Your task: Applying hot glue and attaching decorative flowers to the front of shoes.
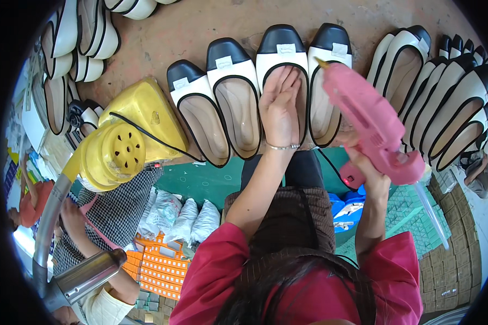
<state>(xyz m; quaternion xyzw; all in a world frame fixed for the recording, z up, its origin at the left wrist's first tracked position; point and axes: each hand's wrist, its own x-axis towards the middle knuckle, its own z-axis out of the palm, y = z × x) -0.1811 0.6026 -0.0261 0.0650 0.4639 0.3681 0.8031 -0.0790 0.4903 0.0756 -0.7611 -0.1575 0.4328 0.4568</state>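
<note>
A: Where are the hands?

B: The left hand [279,105] lies flat and open, palm down, pressed into the third shoe [281,59] of a row of four white flats with black toe caps on the brown table [200,27]. It grips nothing; the fingers are stretched along the inside of the shoe.

A: And the right one?

B: The right hand [366,168] is closed around the handle of a pink glue gun [371,122], nozzle tipped up and toward the fourth shoe [326,81] just beside it. A clear glue stick [431,208] pokes out of the back and a black cord [331,168] trails down.

A: How would that shoe handle?

B: Light, I'd say, with a soft upper and a bendy sole, so it would likely slide if not pinned from inside. Best held by the heel end or sides. The gun's tip is probably hot, so keep to the handle.

A: Anything else about?

B: A yellow blower [127,135] on a metal pipe at left, more shoes stacked at both edges, and another person in a checked top [111,208] below it
</note>
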